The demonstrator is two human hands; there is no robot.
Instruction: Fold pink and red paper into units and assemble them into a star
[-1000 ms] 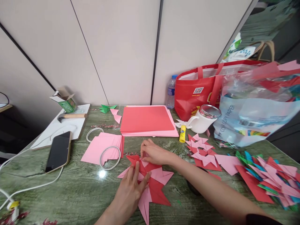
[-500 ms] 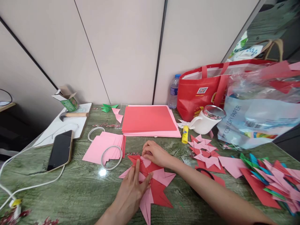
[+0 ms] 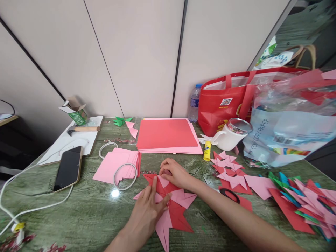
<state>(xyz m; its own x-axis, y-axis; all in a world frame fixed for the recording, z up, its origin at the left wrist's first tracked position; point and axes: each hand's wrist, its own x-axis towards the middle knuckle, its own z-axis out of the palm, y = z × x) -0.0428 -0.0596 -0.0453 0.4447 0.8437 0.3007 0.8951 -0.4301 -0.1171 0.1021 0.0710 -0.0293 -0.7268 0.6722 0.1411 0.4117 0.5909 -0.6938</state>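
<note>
A star-shaped piece of folded paper (image 3: 178, 211), with alternating red and pink points, lies on the green table before me. My left hand (image 3: 149, 206) rests palm down on its left half with fingers spread, holding nothing. At the star's upper edge, my right hand (image 3: 174, 173) is closed in a pinch on a small pink paper point (image 3: 163, 181). The fingertips partly cover that point. My left palm hides some of the star's middle and left side.
Left of the star are pink paper squares (image 3: 111, 166) with a white ring (image 3: 125, 176) on top. Red sheets (image 3: 168, 134) lie behind. A yellow glue stick (image 3: 207, 150), white mug (image 3: 232, 134), scissors (image 3: 229, 194) and folded paper pieces (image 3: 309, 203) sit to the right.
Both hands stay almost where they were on the star. My right forearm has shifted slightly, showing more of the scissors' handles.
</note>
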